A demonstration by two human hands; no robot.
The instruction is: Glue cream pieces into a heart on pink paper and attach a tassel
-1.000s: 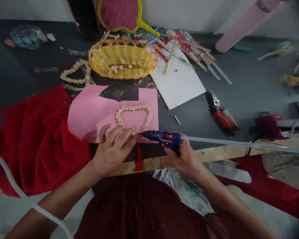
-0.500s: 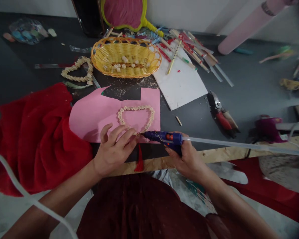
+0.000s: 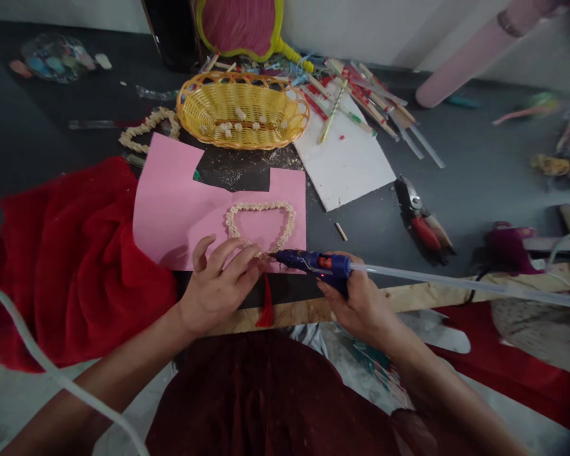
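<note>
A heart-shaped ring of small pale pieces (image 3: 289, 223) lies on a pink sheet (image 3: 164, 196), with a red tassel (image 3: 265, 307) hanging from its lower end over the table edge. My left hand (image 3: 216, 288) is at the ring's lower left; its thumb and index finger come together at the ring's tip, the other fingers spread. Wrapped round the handle of a blue glue gun (image 3: 313, 261) is my right hand (image 3: 358, 301). The gun's nozzle meets the ring's lower tip near my left fingertips. A long clear glue stick (image 3: 432, 279) sticks out of its back.
Behind the sheet stands a yellow basket (image 3: 242, 95) with small pale pieces. A second ring (image 3: 145, 128) lies left of it. Red cloth (image 3: 76, 266) is at left; pliers (image 3: 422, 218), a white sheet (image 3: 346, 158) and sticks (image 3: 361, 95) are at right.
The pink sheet's left part has lifted and shifted, its upper edge now overlapping the second ring. Both hands and the glue gun are nearly where they were.
</note>
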